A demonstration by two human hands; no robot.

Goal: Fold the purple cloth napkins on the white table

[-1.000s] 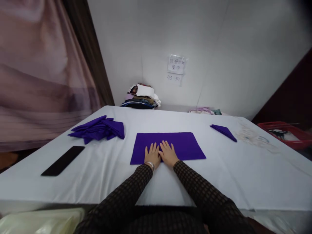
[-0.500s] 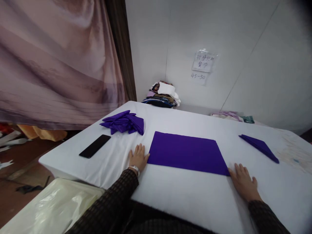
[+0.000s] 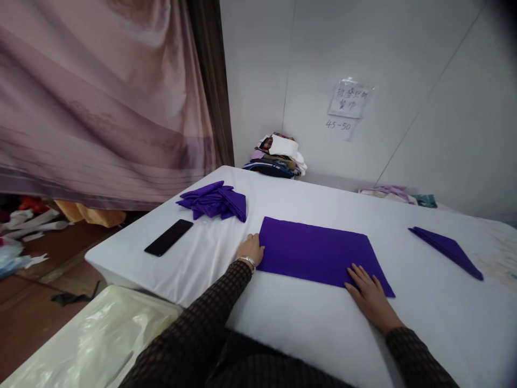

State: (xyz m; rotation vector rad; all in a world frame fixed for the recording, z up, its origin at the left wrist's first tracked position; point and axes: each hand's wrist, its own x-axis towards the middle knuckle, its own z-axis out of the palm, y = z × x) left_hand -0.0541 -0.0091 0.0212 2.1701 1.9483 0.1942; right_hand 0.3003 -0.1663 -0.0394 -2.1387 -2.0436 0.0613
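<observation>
A purple cloth napkin [image 3: 311, 250], folded into a flat rectangle, lies on the white-covered table [image 3: 307, 323]. At its left edge is my left hand [image 3: 250, 249], fingers curled in and thumb against the cloth, closed on the edge. My right hand [image 3: 369, 296] rests flat near the lower right part of the napkin, its fingers spread over the cloth and holding nothing. Farther right lies another purple napkin [image 3: 446, 250], folded to a narrow pointed shape. A loose heap of purple napkins [image 3: 214, 202] sits at the back left.
A black phone [image 3: 169, 237] lies near the table's left side. Stacked clothes [image 3: 278, 156] stand against the wall beyond the far edge, below a paper sign [image 3: 348, 99]. A pink curtain [image 3: 100, 108] hangs at left; a plastic-covered surface [image 3: 97, 334] is at lower left.
My left hand has moved from beside the napkin onto its left edge, and its fingers have curled. The right hand has slid left from the corner onto the cloth. The view has shifted slightly.
</observation>
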